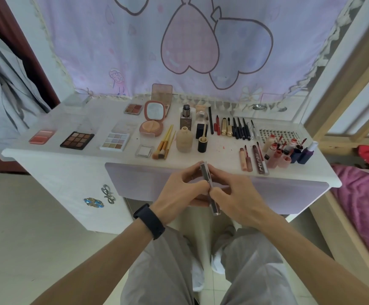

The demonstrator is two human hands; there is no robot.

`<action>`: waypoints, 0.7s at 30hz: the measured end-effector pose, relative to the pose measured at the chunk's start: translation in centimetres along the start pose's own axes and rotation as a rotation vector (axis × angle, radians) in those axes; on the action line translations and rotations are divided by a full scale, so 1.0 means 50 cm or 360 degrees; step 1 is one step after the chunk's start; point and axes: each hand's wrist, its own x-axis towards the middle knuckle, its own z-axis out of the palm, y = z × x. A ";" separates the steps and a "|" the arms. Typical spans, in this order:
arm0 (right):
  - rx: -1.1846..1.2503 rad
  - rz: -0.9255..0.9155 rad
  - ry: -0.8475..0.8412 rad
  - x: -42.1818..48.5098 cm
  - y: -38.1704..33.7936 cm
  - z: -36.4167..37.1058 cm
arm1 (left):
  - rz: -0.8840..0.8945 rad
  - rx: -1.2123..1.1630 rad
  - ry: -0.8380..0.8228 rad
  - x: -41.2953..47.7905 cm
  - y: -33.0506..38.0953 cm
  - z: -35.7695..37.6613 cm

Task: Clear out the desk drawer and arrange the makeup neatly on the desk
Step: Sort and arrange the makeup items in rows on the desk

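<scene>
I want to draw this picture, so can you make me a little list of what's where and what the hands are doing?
hands: left hand and right hand together hold a slim makeup stick
desk left: blush palette, brown eyeshadow palette, pale eyeshadow palette
desk middle: open powder compact, makeup brushes, foundation bottle
desk right: row of liner pencils, lip glosses
</scene>
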 end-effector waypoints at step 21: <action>0.1093 0.0639 0.0110 0.053 0.026 -0.015 | -0.0260 -0.0468 -0.0027 0.000 -0.002 -0.054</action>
